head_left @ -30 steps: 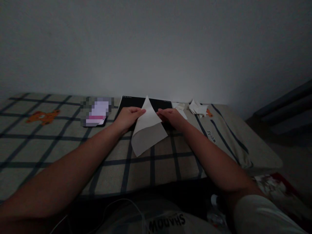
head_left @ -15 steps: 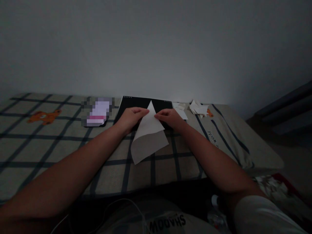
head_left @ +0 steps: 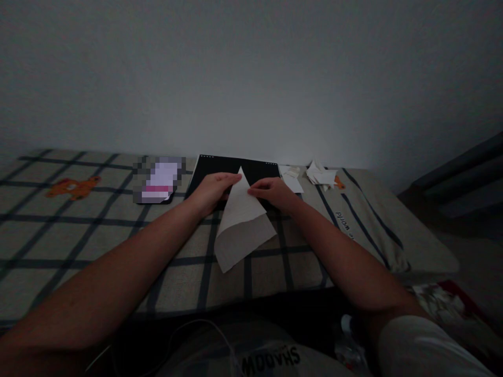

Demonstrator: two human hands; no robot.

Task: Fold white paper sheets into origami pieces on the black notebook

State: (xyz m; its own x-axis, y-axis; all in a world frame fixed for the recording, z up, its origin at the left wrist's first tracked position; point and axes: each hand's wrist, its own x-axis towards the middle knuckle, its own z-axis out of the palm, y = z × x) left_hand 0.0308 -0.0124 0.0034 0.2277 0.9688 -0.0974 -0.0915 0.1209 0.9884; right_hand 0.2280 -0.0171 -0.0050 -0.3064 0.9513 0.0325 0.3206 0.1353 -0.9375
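A white sheet of paper (head_left: 242,209), folded to a point at its far end, is held up between my two hands. My left hand (head_left: 214,191) pinches its left edge near the tip, thumb and fingers pressed together. On the opposite edge, a little lower, my right hand (head_left: 273,191) grips the paper between thumb and fingertips. The near end of the sheet flares out and curls above the checked cloth. Beneath the hands lies a black board or pad (head_left: 223,166) with small holes along its far edge, partly covered by the paper and hands.
A phone (head_left: 161,180) with a lit, blurred screen lies to the left. Small white paper pieces (head_left: 291,178) and a crumpled paper pile (head_left: 320,175) sit at the right. The checked cloth (head_left: 118,235) covers the table against a grey wall. A clear bottle (head_left: 349,345) stands below the table edge.
The paper has shifted slightly toward me, its near end swinging a little to the right and its tip a little to the left. Both hands still hold it.
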